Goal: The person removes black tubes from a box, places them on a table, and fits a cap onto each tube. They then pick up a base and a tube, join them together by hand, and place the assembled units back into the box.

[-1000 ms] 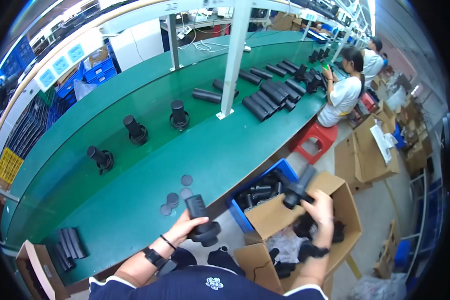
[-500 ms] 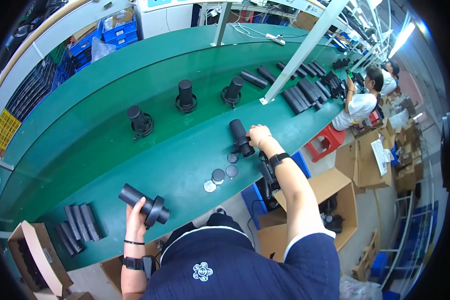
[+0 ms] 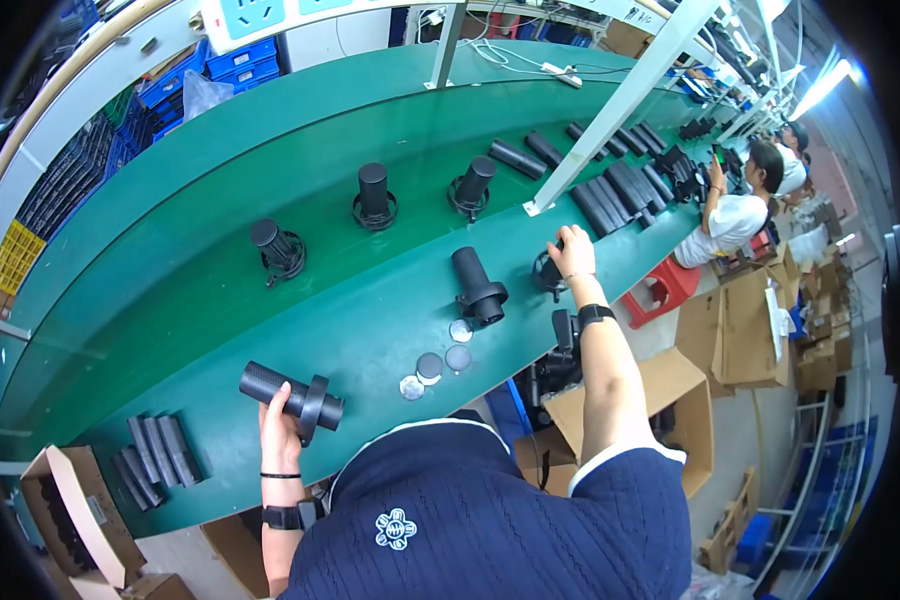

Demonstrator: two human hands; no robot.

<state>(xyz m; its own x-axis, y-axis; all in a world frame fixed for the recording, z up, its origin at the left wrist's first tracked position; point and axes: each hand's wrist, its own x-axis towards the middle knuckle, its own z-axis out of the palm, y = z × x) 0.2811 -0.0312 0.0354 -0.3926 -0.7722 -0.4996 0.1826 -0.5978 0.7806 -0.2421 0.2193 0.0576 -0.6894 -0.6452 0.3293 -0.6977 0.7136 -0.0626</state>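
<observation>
Step in hand, judged: placing or picking up dark units on desk; cannot tell which. Left hand grasping collared black cylinder, tilted above near desk side. Right hand at ringed dark unit on desk; gripping or letting go, cannot tell. Second collared unit on desk between hands, beside round discs. Next move likely calls for steady right-hand contact at ring, base settled. Right fingers hide ringed unit's top; cardboard box contents mostly obscured.
</observation>
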